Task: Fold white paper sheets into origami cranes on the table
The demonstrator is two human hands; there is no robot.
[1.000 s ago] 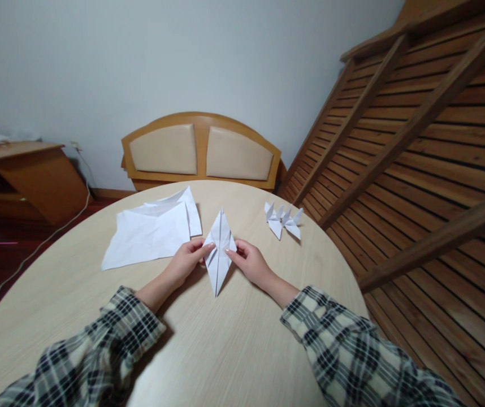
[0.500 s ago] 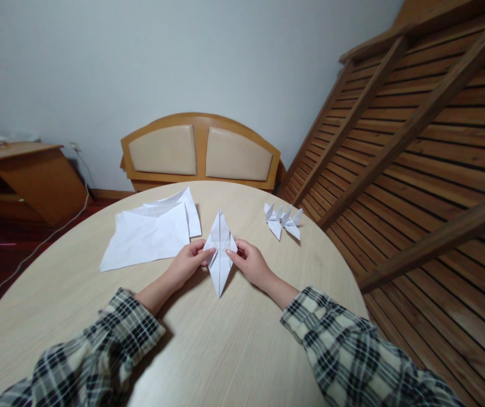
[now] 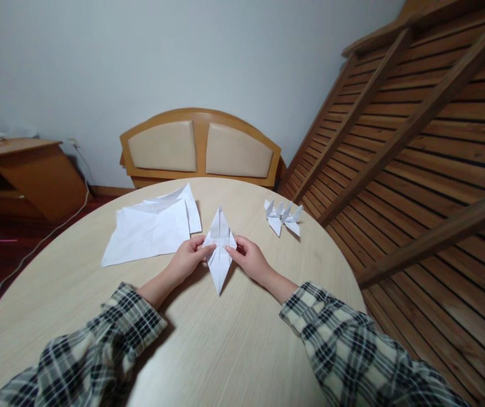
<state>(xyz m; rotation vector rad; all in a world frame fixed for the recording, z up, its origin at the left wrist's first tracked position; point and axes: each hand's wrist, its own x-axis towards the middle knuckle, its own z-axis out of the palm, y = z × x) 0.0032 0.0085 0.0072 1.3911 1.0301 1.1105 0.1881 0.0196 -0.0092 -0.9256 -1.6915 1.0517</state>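
Note:
A white folded paper diamond (image 3: 219,265) with a crease down its middle points away from me and toward me, near the table's centre. My left hand (image 3: 188,259) pinches its left corner, thumb on top and fingers beneath. On the right corner my right hand (image 3: 251,258) has the same kind of pinch. Fingertips under the paper are hidden. Behind my left hand lie white paper sheets (image 3: 149,233), overlapping and creased. Folded white paper figures (image 3: 283,218) with pointed tips stand close together beyond my right hand.
The round, light wood table (image 3: 221,350) reaches up to a padded wooden headboard (image 3: 200,144). Slatted wood (image 3: 416,152) leans along the right side. A brown desk (image 3: 30,175) and a white cable (image 3: 51,232) are at the left.
The view has shifted slightly. Both hands keep their hold on the paper diamond, and its upper half looks a little more opened out around the centre crease.

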